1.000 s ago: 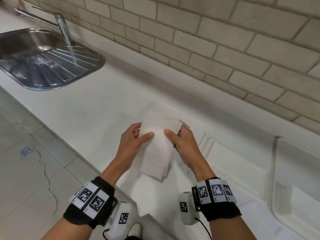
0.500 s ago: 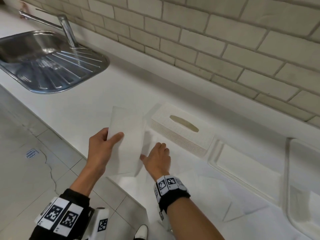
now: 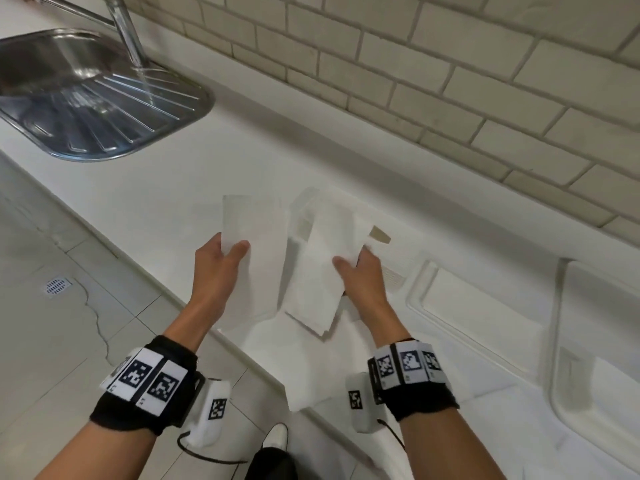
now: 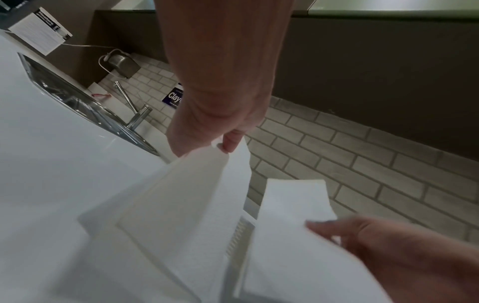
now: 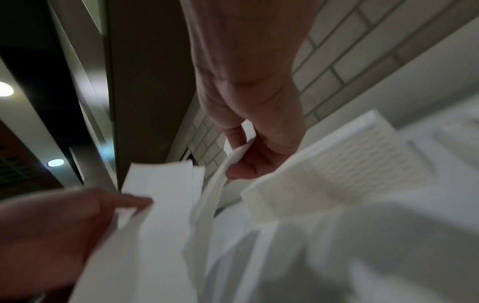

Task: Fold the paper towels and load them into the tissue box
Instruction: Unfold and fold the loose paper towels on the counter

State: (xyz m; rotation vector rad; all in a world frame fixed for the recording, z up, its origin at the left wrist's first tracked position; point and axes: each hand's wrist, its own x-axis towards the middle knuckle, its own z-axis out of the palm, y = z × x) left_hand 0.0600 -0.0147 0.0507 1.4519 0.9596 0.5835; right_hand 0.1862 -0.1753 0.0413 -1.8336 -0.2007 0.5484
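Holding one folded paper towel in each hand above the white counter (image 3: 145,202).
Left hand (image 3: 218,268) pinched the left towel (image 3: 256,244); right hand (image 3: 363,275) gripped the right towel (image 3: 322,271), tissue box (image 3: 391,271) behind.

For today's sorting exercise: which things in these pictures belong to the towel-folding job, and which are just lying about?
Belong to the job:
left hand
right hand
folded paper towel
second folded paper towel
tissue box

Just lying about:
steel sink
tap
worktop
floor drain
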